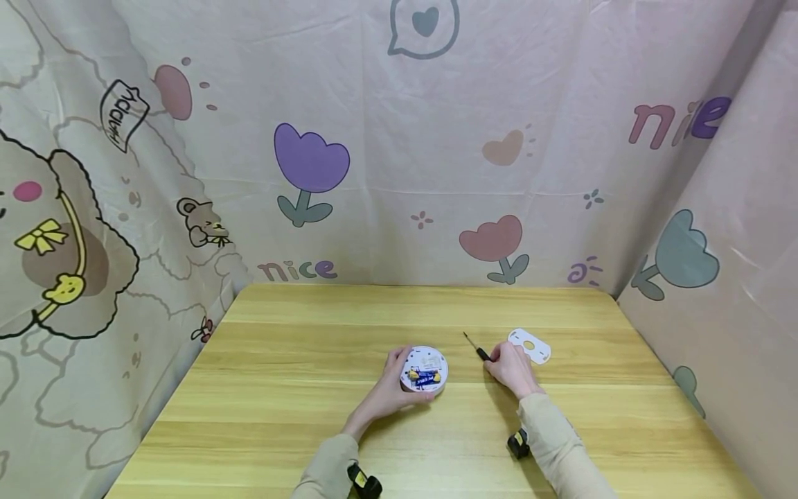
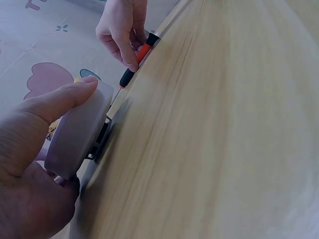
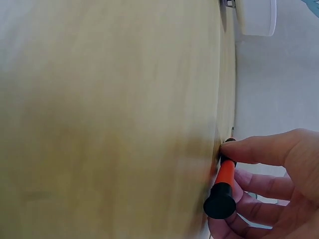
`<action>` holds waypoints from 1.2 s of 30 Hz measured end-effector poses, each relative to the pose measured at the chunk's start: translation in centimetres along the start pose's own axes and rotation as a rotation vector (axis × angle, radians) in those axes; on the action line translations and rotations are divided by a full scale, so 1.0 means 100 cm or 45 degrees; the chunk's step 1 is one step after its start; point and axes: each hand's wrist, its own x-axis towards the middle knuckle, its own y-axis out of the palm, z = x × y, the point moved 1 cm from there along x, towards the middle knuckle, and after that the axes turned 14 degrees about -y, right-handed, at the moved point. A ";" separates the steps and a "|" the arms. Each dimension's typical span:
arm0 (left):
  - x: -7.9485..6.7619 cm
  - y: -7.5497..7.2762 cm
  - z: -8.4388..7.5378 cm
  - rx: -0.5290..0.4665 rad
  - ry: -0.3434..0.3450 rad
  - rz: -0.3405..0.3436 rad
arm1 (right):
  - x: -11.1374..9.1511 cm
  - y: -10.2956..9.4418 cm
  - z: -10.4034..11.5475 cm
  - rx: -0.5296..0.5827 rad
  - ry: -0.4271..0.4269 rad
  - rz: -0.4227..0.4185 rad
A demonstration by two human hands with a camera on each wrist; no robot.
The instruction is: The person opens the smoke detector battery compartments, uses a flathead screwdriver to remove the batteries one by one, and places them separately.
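My left hand (image 1: 393,388) holds a round white device (image 1: 428,362) by its rim, thumb on the near side and fingers around the far side. Its upward face carries a label and a blue battery (image 1: 426,378) with yellow ends. In the left wrist view the device stands tilted close over the wood, a small bracket-like part (image 2: 101,139) jutting from it. To the right, my right hand (image 1: 514,369) pinches a small screwdriver (image 3: 226,173) by its orange and black handle. The thin shaft points away and left, low over the table.
A white oval plate (image 1: 542,352) with a central hole and slots lies just beyond the right hand. The wooden table (image 1: 280,374) meets a printed cloth backdrop (image 1: 386,152) behind and at both sides. Black wrist cameras (image 1: 364,482) hang at both sleeves.
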 end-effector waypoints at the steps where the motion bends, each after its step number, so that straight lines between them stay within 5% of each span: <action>1: 0.000 0.000 0.000 0.000 0.000 0.001 | 0.000 0.000 0.000 0.000 0.000 0.002; 20: -0.001 0.000 0.001 0.020 -0.003 -0.006 | -0.004 -0.003 0.005 0.040 0.019 0.015; 31: -0.001 0.001 0.001 0.007 0.014 -0.014 | -0.011 -0.001 0.013 -0.064 -0.103 -0.067; 36: -0.001 0.001 0.001 0.010 0.014 -0.015 | -0.012 0.002 0.018 0.019 -0.172 -0.102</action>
